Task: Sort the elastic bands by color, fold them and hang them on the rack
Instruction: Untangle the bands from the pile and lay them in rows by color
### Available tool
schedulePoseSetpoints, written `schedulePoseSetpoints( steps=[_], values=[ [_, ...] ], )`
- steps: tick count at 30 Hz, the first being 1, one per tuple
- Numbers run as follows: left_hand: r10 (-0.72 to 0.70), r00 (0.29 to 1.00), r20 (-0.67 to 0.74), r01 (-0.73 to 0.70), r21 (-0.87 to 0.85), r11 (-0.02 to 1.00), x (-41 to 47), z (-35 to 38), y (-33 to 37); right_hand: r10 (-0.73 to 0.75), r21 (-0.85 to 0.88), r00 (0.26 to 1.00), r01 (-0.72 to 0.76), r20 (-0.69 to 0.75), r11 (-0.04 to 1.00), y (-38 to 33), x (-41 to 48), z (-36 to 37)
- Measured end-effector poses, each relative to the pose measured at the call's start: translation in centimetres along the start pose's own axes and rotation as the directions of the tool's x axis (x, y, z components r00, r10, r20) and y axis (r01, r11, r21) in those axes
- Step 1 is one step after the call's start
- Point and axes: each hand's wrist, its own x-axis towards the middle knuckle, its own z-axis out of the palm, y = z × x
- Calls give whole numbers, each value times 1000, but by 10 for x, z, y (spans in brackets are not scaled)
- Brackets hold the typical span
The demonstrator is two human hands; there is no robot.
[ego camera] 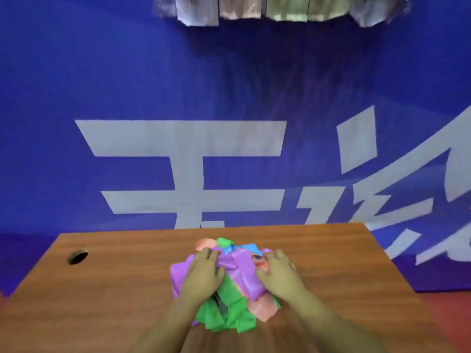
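A tangled heap of elastic bands lies on the wooden table (114,289). Purple bands (243,270) sit on top, green bands (229,314) spill toward me, and pink bands (262,308) lie at the right. An orange-pink band (205,244) and a blue band (248,248) poke out at the far side. My left hand (204,272) presses on the heap's left side, fingers curled into the purple bands. My right hand (276,271) rests on the right side, fingers bent over the heap. No rack is in view.
A round cable hole (77,256) is cut in the table's far left. Behind the table hangs a blue banner (127,85) with large pale characters. Blurred objects (254,8) show at the top edge. Red floor (453,322) lies to the right.
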Motion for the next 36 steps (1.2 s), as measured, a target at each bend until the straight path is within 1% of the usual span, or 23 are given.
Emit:
schedulePoseSetpoints(
  steps=[3, 6, 8, 11, 13, 17, 19, 22, 24, 25, 28, 29, 32, 34, 36],
  values=[
    [48, 999, -11, -49, -95, 994, 16, 19, 3, -39, 16, 999, 39, -2, 999, -5, 22, 28],
    [76, 997, -26, -80, -212, 974, 26, 37, 4, -50, 31, 997, 51, -57, 998, -4, 35, 56],
    [98, 991, -92, -118, -243, 963, 29, 50, 1, -68, 85, 987, 81, -146, 993, 2, 37, 71],
    [134, 973, -188, -191, -328, 925, 33, 51, 2, -66, 228, 961, 130, -267, 965, 7, 38, 72],
    [159, 962, -222, -232, -360, 904, 28, 51, 6, -80, 286, 939, 182, -334, 941, 7, 32, 71],
    [124, 945, -302, -267, -497, 826, 8, 38, 19, -105, 366, 882, 296, -459, 883, -3, 13, 53],
    [85, 930, -357, -284, -554, 782, -6, 24, 28, -113, 457, 876, 351, -470, 818, -15, -2, 32],
    [51, 901, -431, -352, -657, 666, -32, -7, 42, -167, 643, 901, 405, -400, 649, -34, -33, -9],
    [59, 885, -462, -398, -682, 613, -50, -25, 50, -205, 717, 910, 410, -359, 563, -43, -52, -31],
    [69, 878, -473, -413, -677, 610, -62, -34, 54, -217, 759, 917, 398, -334, 515, -46, -63, -39],
    [97, 859, -502, -442, -634, 634, -96, -53, 64, -264, 894, 930, 330, -254, 303, -53, -98, -56],
    [103, 856, -506, -445, -622, 645, -108, -57, 67, -285, 909, 927, 319, -242, 268, -54, -110, -59],
    [107, 862, -495, -436, -618, 654, -138, -61, 73, -299, 910, 920, 330, -252, 249, -55, -137, -63],
    [75, 880, -468, -408, -667, 623, -155, -61, 76, -275, 898, 917, 360, -290, 254, -56, -151, -65],
    [16, 903, -429, -362, -742, 565, -171, -60, 79, -266, 889, 908, 388, -324, 243, -58, -165, -67]
  ],
)
